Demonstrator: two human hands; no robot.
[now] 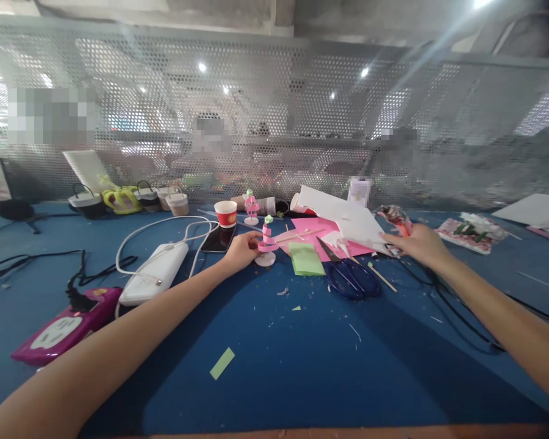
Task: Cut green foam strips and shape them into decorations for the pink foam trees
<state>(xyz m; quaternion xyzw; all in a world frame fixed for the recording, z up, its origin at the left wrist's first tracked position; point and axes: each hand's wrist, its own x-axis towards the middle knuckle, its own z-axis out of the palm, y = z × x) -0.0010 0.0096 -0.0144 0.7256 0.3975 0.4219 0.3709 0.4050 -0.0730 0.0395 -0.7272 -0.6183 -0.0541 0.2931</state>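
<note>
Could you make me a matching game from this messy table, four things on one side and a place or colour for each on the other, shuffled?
Things:
1. Front pink model
2. Scissors
3. Cup
4. Power strip

Places and colours:
A. Red and white, upright
B. Purple, with a black plug in it
C. At the fingers of the left hand
D. Dark-blue-handled

Right pairs: 1-C, 2-D, 3-A, 4-B

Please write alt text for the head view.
A person's left hand touches a small pink paper spiral on a round pale base; the right hand is at an orange and silver object over a blue tabletop.
</note>
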